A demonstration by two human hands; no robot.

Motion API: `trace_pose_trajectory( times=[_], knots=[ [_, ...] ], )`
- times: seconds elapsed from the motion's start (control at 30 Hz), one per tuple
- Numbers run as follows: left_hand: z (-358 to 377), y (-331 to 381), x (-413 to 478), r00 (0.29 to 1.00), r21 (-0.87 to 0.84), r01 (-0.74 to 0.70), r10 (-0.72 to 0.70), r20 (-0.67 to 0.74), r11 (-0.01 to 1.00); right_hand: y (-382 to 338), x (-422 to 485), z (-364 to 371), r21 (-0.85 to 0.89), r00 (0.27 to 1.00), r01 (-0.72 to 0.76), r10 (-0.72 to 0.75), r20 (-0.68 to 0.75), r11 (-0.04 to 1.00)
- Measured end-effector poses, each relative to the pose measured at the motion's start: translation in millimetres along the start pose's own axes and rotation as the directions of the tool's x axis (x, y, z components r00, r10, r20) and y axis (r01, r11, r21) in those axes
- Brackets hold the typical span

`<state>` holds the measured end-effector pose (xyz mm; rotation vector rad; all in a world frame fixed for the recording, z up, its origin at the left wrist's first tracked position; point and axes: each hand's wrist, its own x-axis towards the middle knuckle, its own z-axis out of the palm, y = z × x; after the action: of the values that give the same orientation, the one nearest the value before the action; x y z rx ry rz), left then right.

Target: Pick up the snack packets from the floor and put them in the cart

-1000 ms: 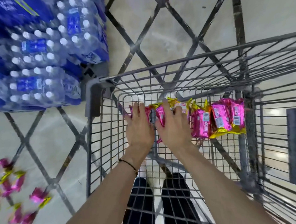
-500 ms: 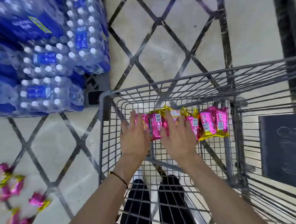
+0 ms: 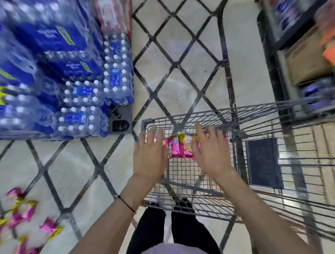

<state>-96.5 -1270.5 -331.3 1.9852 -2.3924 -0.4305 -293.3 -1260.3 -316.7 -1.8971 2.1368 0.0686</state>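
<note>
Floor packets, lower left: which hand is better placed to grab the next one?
Probably left: the left hand lies nearer the floor packets; the right hand is farther across the cart. Both hold nothing.

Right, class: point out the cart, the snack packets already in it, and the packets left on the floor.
cart (image 3: 143, 121), head view, far left rim corner.
packets in the cart (image 3: 176, 149), head view, a pink wrapper's middle.
packets on the floor (image 3: 47, 227), head view, one pink wrapper, lower left.
</note>
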Motion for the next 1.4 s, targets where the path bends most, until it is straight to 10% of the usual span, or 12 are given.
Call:
trace_pose_trajectory(
  times=[0.53, 0.93, 1.4],
  knots=[
    [-117, -54, -67, 0.957, -0.059, 0.003, -0.020, -0.291, 0.998, -77, -75, -94, -0.071, 0.977, 0.057, -0.070, -0.200, 0.996],
    [-149, -80, -161, 0.874, -0.016, 0.330, -0.312, -0.373, 0.944, -134, -85, -113, -0.127, 0.873, 0.433, -0.450, -0.188, 0.893],
    [-137, -124, -405, 0.387, -0.201, 0.830, -0.796, -0.466, 0.521, -287, -211, -75, -0.174, 0.443, 0.878, -0.895, -0.055, 0.446]
  ],
)
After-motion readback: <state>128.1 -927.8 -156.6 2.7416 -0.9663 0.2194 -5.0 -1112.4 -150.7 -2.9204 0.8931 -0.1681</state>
